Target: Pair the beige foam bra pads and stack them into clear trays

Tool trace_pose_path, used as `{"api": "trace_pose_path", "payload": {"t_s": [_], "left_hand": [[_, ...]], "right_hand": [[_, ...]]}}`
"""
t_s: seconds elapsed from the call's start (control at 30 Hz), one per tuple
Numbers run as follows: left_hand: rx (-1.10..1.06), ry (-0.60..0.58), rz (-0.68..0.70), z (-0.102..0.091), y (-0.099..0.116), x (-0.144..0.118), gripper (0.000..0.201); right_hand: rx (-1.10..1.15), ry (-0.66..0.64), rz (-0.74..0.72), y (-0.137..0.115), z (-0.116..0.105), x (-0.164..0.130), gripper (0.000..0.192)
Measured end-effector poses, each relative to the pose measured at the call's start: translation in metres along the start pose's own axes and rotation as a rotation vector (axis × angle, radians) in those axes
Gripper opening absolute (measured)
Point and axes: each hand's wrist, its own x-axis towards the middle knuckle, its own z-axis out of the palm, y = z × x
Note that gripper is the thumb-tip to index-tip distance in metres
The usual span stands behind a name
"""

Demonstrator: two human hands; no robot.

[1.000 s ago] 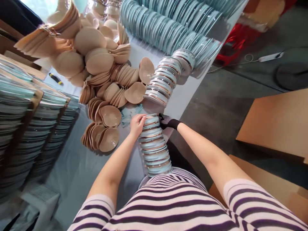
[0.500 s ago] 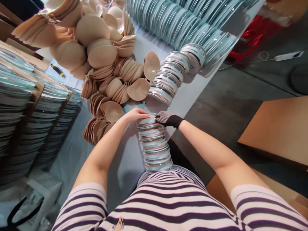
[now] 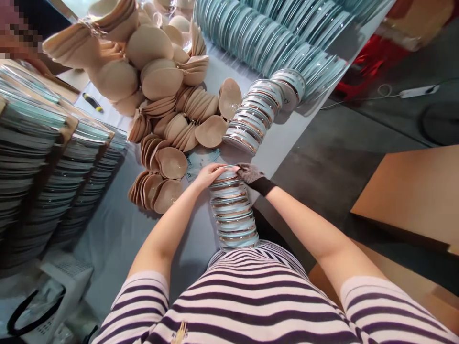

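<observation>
A row of round clear plastic cases (image 3: 234,210), with beige and pale blue layers inside, runs from my striped shirt out to my hands. My bare left hand (image 3: 211,175) pinches the rim of the farthest case from the left. On the opposite side, my right hand (image 3: 250,176), in a dark fingerless-looking glove, grips that same rim. Just beyond stands another row of packed cases (image 3: 253,114). Beige bra cups (image 3: 172,162), nested in several bundles, lie left of the rows. Printed pale blue cards (image 3: 202,160) rest by my left hand.
Long rows of clear round lids or cases (image 3: 258,38) fill the table's far side. Tall stacks (image 3: 82,177) stand at left beside a yellow-and-black cutter (image 3: 92,102). Cardboard boxes (image 3: 409,191) and a white power strip (image 3: 419,91) are on the right-hand floor.
The view has shifted slightly, so the table's contents appear farther right. Both hands stay at the far end of the near row, and my right fingers sit slightly differently on the rim.
</observation>
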Motion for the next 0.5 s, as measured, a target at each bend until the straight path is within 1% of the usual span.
{"api": "trace_pose_path", "payload": {"t_s": [0.03, 0.1, 0.17, 0.2, 0.3, 0.33, 0.4, 0.47, 0.5], "left_hand": [[0.030, 0.047, 0.013, 0.005, -0.001, -0.005, 0.036], [0.066, 0.082, 0.004, 0.010, -0.001, -0.011, 0.034], [0.072, 0.077, -0.010, 0.011, 0.000, -0.011, 0.033], [0.067, 0.068, -0.015, 0.010, 0.000, -0.010, 0.033], [0.042, 0.055, -0.029, 0.007, -0.001, -0.007, 0.033], [0.038, 0.056, -0.035, 0.007, -0.001, -0.007, 0.034], [0.043, 0.057, -0.045, 0.006, -0.001, -0.007, 0.035], [0.048, 0.045, -0.048, 0.006, 0.001, -0.007, 0.036], [0.047, 0.033, -0.053, 0.006, 0.002, -0.007, 0.037]], "right_hand": [[0.029, -0.070, 0.096, 0.019, -0.005, -0.007, 0.022], [0.134, -0.286, 0.278, 0.051, -0.008, -0.019, 0.023], [0.282, -0.487, 0.342, 0.069, -0.004, -0.022, 0.022], [0.334, -0.546, 0.347, 0.073, -0.002, -0.021, 0.019], [0.350, -0.638, 0.351, 0.072, -0.005, -0.014, 0.003], [0.328, -0.659, 0.344, 0.069, -0.010, -0.013, 0.004], [0.287, -0.672, 0.301, 0.060, -0.021, -0.015, 0.012], [0.195, -0.631, 0.228, 0.044, -0.028, -0.022, 0.020], [0.115, -0.589, 0.178, 0.032, -0.026, -0.026, 0.023]]}}
